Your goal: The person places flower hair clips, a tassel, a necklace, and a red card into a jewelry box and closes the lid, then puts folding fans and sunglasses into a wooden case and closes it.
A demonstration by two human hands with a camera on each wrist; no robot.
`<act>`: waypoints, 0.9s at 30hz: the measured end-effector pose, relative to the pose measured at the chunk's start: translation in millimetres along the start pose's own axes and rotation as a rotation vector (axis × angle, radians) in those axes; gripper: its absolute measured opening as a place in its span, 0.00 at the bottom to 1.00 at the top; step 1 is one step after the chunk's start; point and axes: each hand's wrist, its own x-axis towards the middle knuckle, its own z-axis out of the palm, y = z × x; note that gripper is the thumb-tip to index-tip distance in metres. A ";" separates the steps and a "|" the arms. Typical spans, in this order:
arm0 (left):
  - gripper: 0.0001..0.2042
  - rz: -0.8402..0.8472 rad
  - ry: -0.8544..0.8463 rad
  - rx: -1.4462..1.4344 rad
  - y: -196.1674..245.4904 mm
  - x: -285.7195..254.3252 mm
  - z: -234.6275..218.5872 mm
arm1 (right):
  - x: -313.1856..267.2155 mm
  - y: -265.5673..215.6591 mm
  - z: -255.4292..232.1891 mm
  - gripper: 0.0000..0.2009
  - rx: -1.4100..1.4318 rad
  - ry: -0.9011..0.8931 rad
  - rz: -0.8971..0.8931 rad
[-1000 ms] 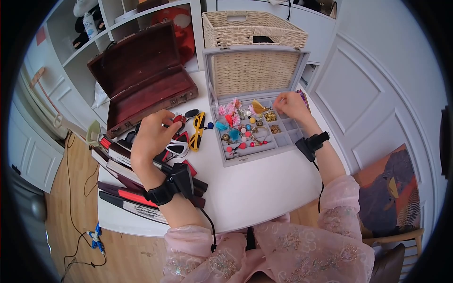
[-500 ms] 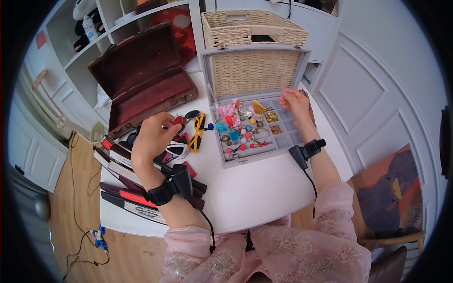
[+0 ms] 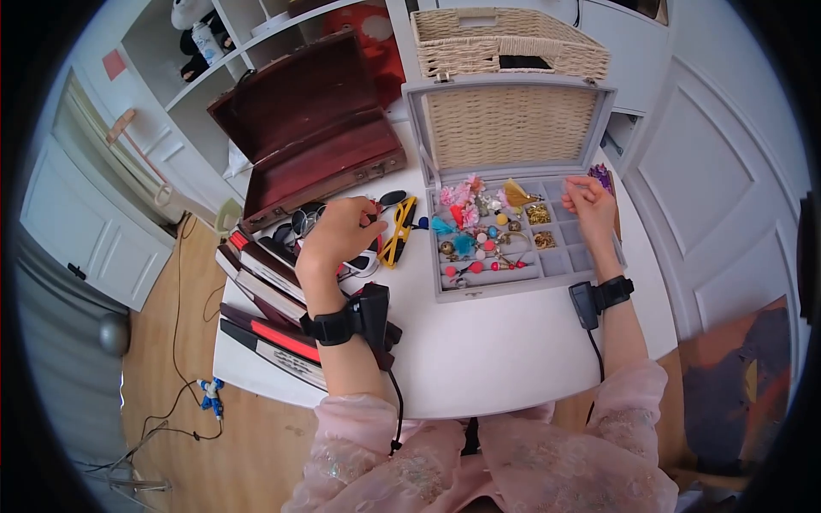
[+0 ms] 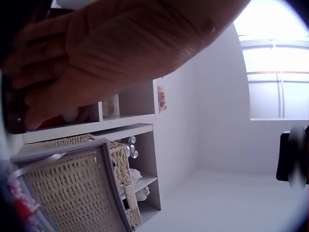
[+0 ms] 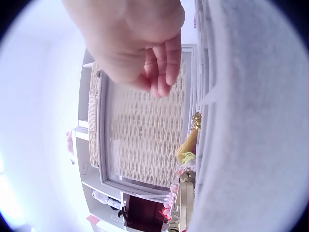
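A grey jewellery box (image 3: 496, 292) stands with its lid raised; colourful earrings and trinkets fill its left part, and gold pieces (image 3: 539, 214) lie in two small compartments. Over the box's right compartments hovers my right hand (image 3: 592, 214), fingers loosely bent; the right wrist view shows the hand (image 5: 135, 43) with nothing visible in it. My left hand (image 3: 336, 244) hangs with bent fingers over a pile of sunglasses, beside yellow sunglasses (image 3: 398, 232). What lies under its palm is hidden. In the left wrist view the left hand (image 4: 96, 58) shows its fingers partly in shadow.
An open dark red case (image 3: 325, 171) stands at the back left. Books (image 3: 274, 286) lean in a row at the white table's (image 3: 479, 368) left edge. Behind the box is a wicker basket (image 3: 513, 43), and purple items (image 3: 601, 176) sit at its right.
My right hand has drawn back from the gold compartments toward the box's right side. My left hand stays over the sunglasses. The head view has shifted, so the scene sits further right.
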 end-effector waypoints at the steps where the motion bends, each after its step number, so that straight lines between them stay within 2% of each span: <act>1: 0.17 0.002 -0.039 0.023 0.7 2.1 2.1 | -0.4 2.3 -1.8 0.08 -0.008 0.005 -0.021; 3: 0.17 -0.038 -0.132 0.065 1.8 8.7 8.0 | -1.3 4.1 -3.4 0.08 -0.010 0.012 -0.045; 8: 0.17 -0.014 -0.192 0.197 -4.0 19.6 32.5 | -5.9 -3.0 -6.6 0.08 0.013 0.029 -0.017; 10: 0.17 -0.117 -0.251 0.124 -0.4 21.4 37.4 | -6.8 -2.2 -7.6 0.08 0.005 0.029 -0.019; 12: 0.16 -0.116 -0.239 0.122 1.2 23.0 42.9 | -7.7 -3.1 -8.2 0.08 -0.005 0.031 -0.023; 15: 0.17 -0.092 -0.251 0.297 1.9 27.0 53.2 | -9.4 -5.3 -5.2 0.08 -0.018 0.032 -0.014; 19: 0.18 -0.096 -0.248 0.285 4.6 30.3 57.2 | -10.3 -6.1 -4.8 0.08 -0.001 0.019 -0.001; 21: 0.13 -0.087 -0.236 0.185 10.5 25.9 54.8 | -10.7 -6.1 -4.8 0.08 0.003 0.015 0.005; 27: 0.13 -0.026 -0.230 0.228 7.1 25.9 59.2 | -11.7 -8.4 -4.7 0.08 -0.002 -0.009 0.009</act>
